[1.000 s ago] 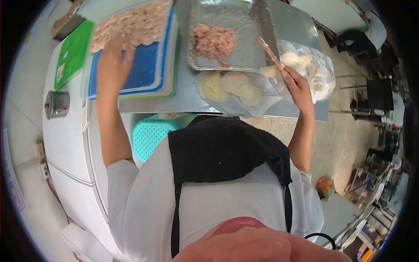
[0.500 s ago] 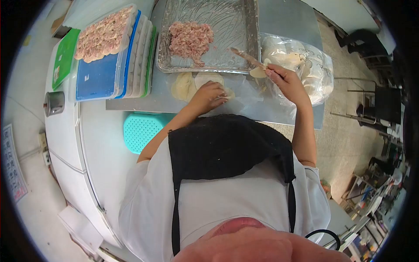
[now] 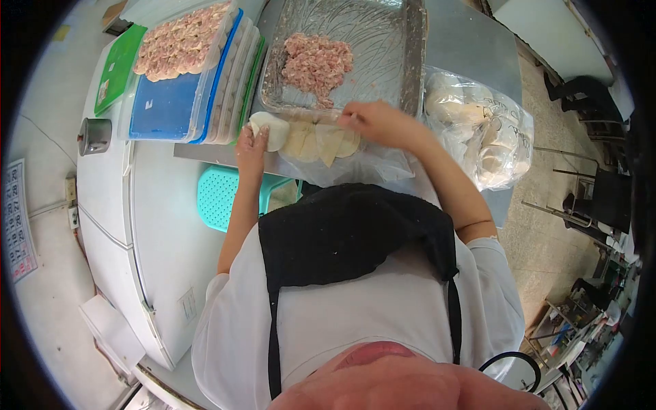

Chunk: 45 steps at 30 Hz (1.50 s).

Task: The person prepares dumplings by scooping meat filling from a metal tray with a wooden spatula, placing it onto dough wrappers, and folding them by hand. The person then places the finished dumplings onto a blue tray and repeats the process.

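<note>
A pale wrapper stack [image 3: 275,133] sits in a person's left hand [image 3: 251,150], fingers gripping its edge, beside loose wrappers [image 3: 299,141] on clear plastic [image 3: 383,165]; the right hand [image 3: 377,123] hovers nearby, fingers curled, their hold impossible to tell; beyond, pink mince [image 3: 314,65] lies in a metal tray [image 3: 379,51].

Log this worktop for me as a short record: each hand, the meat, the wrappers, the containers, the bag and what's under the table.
Left hand: holding a pale wrapper
Right hand: near the metal tray's front edge; grip unclear
Minced meat: mound in the tray's left part
Flat wrappers: in front of the tray, overlapping
Containers: stacked left of the tray; meat-topped pieces on top
Plastic bag: right of the tray, pale rounds inside
Below: turquoise stool
</note>
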Tool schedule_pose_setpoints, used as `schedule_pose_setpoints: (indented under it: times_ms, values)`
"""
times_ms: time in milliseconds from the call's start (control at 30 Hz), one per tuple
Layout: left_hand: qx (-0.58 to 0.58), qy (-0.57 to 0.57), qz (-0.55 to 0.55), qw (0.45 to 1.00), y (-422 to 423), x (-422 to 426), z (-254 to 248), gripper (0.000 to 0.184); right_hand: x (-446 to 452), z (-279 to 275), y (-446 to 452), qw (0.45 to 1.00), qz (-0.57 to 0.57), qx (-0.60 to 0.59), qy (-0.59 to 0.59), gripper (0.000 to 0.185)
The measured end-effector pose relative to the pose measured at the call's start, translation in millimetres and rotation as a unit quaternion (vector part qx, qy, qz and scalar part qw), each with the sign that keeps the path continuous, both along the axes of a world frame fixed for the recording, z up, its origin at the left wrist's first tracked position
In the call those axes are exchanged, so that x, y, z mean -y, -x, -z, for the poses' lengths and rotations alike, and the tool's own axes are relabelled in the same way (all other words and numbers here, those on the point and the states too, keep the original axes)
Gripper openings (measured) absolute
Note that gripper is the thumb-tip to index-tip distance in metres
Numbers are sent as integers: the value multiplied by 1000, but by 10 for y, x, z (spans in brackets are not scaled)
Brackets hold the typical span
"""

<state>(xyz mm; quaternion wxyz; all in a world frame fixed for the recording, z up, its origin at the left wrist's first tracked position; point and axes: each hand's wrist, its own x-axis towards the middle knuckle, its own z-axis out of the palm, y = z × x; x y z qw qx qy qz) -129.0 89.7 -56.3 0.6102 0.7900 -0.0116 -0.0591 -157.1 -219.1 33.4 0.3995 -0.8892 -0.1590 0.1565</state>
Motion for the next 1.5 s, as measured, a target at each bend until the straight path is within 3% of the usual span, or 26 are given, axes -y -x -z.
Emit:
schedule_pose_setpoints:
  times_ms: [133, 200, 233, 267, 300, 433, 500, 533, 600, 733, 800, 833, 900, 1033, 1100, 1133, 1200, 1333, 1400, 1433, 1500]
  values:
    - [19, 18, -39, 999, -41, -2, 38, 33, 280, 132, -510, 977, 38, 122, 172, 41]
    - [-29, 200, -51, 978, -89, 26, -126, 33, 359, 350, -681, 955, 53, 165, 241, 42]
    - [-30, 203, -49, 977, -106, 52, -264, 33, 372, 540, -725, 956, 42, 137, 255, 43]
    - [30, 119, -7, 992, -127, 81, -437, 33, 368, 664, -742, 957, 31, 110, 267, 44]
    - [90, 33, 35, 995, -151, 99, -570, 33, 344, 703, -724, 956, 32, 110, 269, 44]
    - [126, 31, 19, 991, -344, 118, -733, 32, 186, 765, -527, 984, 11, 19, 178, 45]
    - [129, 150, 9, 980, -493, 184, -710, 33, 193, 669, -522, 989, 12, -58, 135, 46]
    - [129, 153, 12, 980, -547, 215, -701, 33, 200, 524, -519, 989, 15, -58, 137, 46]
    - [20, 318, -39, 947, -636, 267, -672, 30, 229, 275, -477, 987, 11, -105, 118, 46]
    - [-27, 361, -50, 931, -791, 276, -584, 32, 372, 306, -475, 988, 47, -59, 136, 45]
    - [32, 229, -11, 973, -825, 270, -463, 30, 342, 372, -404, 946, 71, 2, 315, 39]
    - [30, 231, -8, 973, -816, 291, -428, 30, 264, 299, -344, 946, 74, 0, 317, 39]
    - [135, 83, 52, 986, -783, 365, -362, 27, 108, 147, -239, 956, 37, -38, 289, 39]
    - [272, 35, 60, 960, -869, 502, -225, 24, 200, 87, -309, 981, 36, -101, 162, 43]
    - [300, 13, 52, 952, -912, 547, -214, 23, 132, 120, -426, 979, 96, 13, 179, 43]
    - [300, 13, 51, 952, -929, 565, -226, 23, 93, 153, -508, 979, 95, 13, 179, 43]
    - [277, 56, 41, 958, -955, 577, -240, 23, 29, 270, -670, 937, 90, 154, 300, 37]
    - [310, 2, 29, 950, -1018, 556, -143, 23, 19, 615, -684, 948, 61, 129, 284, 37]
    - [248, -2, 13, 969, -1027, 538, -124, 23, 20, 666, -567, 977, 30, 4, 213, 41]
    - [248, -3, 12, 969, -1030, 510, -140, 23, 56, 681, -530, 977, 29, 4, 211, 41]
    - [156, 46, -2, 987, -1055, 478, -204, 26, 159, 682, -475, 995, 27, -6, 93, 40]
